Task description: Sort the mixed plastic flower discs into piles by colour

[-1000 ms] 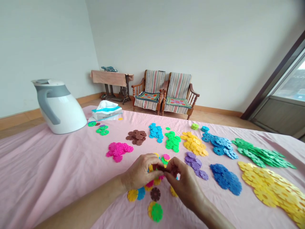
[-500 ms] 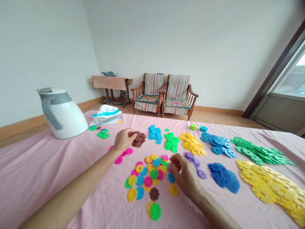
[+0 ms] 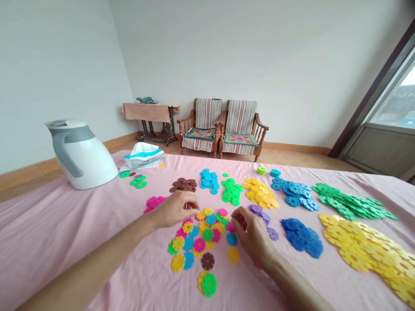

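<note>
- Pink cloth covers the table, wrinkled near my camera, and the mixed discs lie on it in a loose cluster, just ahead of me and mostly between the two wrists.
- Left hand: palm down, fingers bent, tips beside the far edge of that cluster. From my end I cannot tell whether anything is pinched in it.
- Right hand: thumb and fingers curled toward each other at the cluster's right side, just by a pink disc. I cannot tell if it grips a piece; the fingers hide the spot.
- Nearest me, a brown disc lies flat, and below it a green disc overlaps a yellow one.
- Beyond the left hand I see the brown pile; its wrist partly covers the pink pile.
- Just past the right hand is the purple pile, then the dark blue pile and a long yellow heap running to my frame's edge.
- Farther across sit the sky-blue pile, the bright green pile and the small yellow pile.
- At far left, a white jug stands near the tissue box.
</note>
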The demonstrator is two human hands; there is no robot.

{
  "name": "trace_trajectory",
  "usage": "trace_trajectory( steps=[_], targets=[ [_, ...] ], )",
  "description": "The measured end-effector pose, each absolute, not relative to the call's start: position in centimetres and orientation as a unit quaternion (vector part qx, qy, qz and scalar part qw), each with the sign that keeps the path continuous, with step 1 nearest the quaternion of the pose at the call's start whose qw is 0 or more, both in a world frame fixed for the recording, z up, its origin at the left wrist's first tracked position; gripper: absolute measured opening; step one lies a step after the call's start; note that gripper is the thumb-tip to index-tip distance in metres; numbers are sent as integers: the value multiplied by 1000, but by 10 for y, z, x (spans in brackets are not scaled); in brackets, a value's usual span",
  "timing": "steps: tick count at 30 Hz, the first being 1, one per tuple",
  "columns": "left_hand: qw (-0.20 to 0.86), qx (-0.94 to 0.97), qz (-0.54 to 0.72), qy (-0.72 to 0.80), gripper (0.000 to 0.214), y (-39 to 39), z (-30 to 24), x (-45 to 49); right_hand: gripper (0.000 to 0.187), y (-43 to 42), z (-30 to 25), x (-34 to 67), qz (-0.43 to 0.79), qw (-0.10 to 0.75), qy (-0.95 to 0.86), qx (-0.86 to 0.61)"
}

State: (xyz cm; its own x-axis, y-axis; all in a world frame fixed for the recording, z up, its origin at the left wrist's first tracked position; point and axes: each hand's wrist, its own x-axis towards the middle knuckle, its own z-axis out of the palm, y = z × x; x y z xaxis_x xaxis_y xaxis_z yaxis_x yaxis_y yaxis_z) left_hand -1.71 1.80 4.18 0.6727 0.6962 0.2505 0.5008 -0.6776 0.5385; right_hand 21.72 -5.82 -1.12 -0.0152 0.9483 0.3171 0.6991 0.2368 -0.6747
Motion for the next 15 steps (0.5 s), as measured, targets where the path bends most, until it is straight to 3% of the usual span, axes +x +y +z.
trace_trajectory(
  steps=[6, 15],
  targets=[
    [260, 913, 123, 291, 13, -42, 45, -11, 11, -60, -12, 216, 175, 376, -696, -586],
    [254, 928, 94, 257, 11, -53, 38, 3, 13, -59, -12, 217, 161, 383, -699, -582]
  ],
)
